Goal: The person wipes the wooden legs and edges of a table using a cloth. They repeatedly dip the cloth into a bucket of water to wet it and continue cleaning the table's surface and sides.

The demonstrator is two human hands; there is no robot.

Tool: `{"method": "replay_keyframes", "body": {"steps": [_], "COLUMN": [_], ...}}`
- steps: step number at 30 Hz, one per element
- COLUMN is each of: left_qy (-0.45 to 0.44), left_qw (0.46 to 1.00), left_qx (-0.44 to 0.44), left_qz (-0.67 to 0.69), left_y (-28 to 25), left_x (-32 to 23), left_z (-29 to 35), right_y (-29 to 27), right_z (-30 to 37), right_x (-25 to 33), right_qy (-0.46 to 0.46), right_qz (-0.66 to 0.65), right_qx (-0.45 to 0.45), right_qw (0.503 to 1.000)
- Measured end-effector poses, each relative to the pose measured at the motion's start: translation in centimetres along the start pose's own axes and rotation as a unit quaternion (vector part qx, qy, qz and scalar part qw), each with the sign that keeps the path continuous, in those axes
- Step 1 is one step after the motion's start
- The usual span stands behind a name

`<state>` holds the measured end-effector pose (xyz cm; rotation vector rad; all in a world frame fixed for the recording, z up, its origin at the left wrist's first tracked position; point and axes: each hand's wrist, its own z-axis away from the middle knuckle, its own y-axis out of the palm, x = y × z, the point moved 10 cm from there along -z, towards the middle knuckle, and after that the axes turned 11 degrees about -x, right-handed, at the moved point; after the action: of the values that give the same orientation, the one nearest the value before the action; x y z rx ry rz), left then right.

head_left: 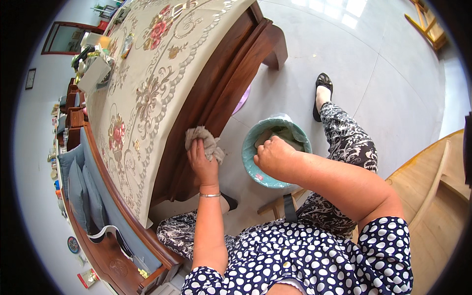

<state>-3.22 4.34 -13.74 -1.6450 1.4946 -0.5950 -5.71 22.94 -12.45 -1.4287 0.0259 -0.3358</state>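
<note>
My left hand (199, 160) presses a crumpled greyish-beige cloth (202, 136) against the dark wooden side (212, 96) of the table, its fingers lying over the cloth. A bracelet circles that wrist. My right hand (275, 156) is closed above a round teal bin (251, 173) that stands on the floor between my legs. Whatever those fingers may hold is hidden beneath the hand. A thin, pale plastic liner (296, 132) hangs over the bin's rim, and some greenish and pale matter shows inside.
A patterned cloth (147, 98) covers the tabletop, with assorted items at its far left end. Along the left runs a wooden sofa with blue-grey cushions (84, 194). Round wooden furniture (427, 191) stands at my right. A purple object (242, 101) is partly under the table.
</note>
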Motion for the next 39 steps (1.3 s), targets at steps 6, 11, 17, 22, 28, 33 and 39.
{"method": "replay_keyframes", "body": {"steps": [6,11,17,22,28,33,39], "left_qy": [0.053,0.109,0.159,0.195,0.167,0.128,0.049], "left_qw": [0.997,0.99,0.978,0.972,0.981,0.99,0.998], "left_qx": [0.024,0.04,0.069,0.029,0.008,-0.01,0.037], "left_qz": [0.05,0.085,0.119,0.13,0.094,0.059,-0.001], "left_y": [5.7,10.5,15.6,17.8,15.0,9.4,1.9], "left_x": [-5.7,-11.4,-18.4,-20.3,-18.4,-12.5,-3.8], "left_z": [-6.4,-11.8,-17.9,-20.6,-17.8,-11.6,-3.7], "right_y": [-0.7,-0.8,0.2,0.0,0.4,0.4,1.4], "right_z": [0.4,0.5,0.2,-0.3,-0.5,-0.7,-1.1], "right_x": [-0.2,-0.6,-1.2,-1.2,-2.5,-3.0,-2.8], "right_qy": [-0.002,0.012,0.026,0.026,0.058,0.058,0.054], "right_qz": [0.009,-0.015,-0.025,-0.033,-0.03,-0.018,-0.007], "right_qx": [-0.011,-0.027,-0.019,0.002,-0.033,-0.046,-0.004], "right_qw": [1.0,0.999,0.999,0.999,0.997,0.997,0.999]}}
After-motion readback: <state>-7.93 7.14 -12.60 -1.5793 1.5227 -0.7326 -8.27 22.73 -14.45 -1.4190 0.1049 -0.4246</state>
